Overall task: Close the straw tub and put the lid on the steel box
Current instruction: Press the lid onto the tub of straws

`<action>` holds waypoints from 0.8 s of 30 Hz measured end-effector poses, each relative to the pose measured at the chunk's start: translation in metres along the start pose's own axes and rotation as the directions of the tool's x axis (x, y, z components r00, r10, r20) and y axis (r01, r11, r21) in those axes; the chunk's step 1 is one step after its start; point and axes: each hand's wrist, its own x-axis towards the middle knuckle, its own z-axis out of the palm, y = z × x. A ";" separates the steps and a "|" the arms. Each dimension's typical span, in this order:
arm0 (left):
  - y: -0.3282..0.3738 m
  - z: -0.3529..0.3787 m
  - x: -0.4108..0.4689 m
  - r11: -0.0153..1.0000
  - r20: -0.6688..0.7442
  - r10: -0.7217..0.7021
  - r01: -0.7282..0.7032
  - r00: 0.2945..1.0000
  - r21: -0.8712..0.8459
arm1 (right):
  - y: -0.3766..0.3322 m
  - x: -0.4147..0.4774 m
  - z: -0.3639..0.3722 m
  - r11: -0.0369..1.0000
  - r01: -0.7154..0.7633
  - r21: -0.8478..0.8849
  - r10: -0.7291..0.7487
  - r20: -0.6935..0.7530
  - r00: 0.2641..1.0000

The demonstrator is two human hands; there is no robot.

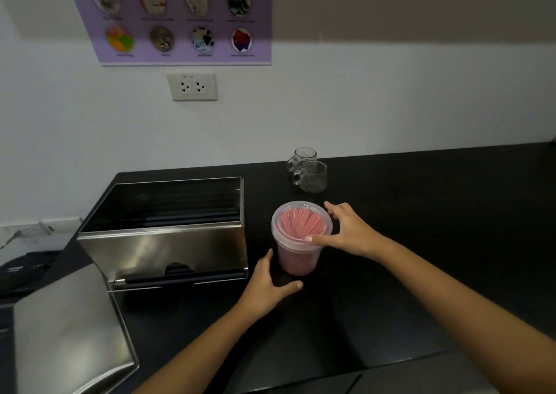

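The straw tub (pixel 298 252) stands on the black desk (pixel 421 228), just to the right of the open steel box (pixel 164 243), and a clear round lid (pixel 301 223) already lies on its top. The right hand (pixel 350 231) rests on the right side of this lid, with its fingers spread around the rim and the thumb pressing on the near edge. The left hand (pixel 266 285) is open and curved near the bottom of the tub, on its left side; I cannot tell if it really touches the wall. My judgement is that the first part of the task is almost done: the lid is in place, but maybe not pressed down all around. The second part is not yet begun, because the steel lid (pixel 69 333) lies flat on the desk at the lower left, apart from the box. The tub is a translucent plastic cup, and the pink straws (pixel 301 220) inside show through the lid. The steel box is shiny and has no cover.
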 end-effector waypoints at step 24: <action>0.013 -0.077 -0.115 0.984 0.043 0.179 -0.180 0.983 0.019 | -0.033 -0.087 0.033 0.973 0.227 -0.049 -0.231 -0.280 0.932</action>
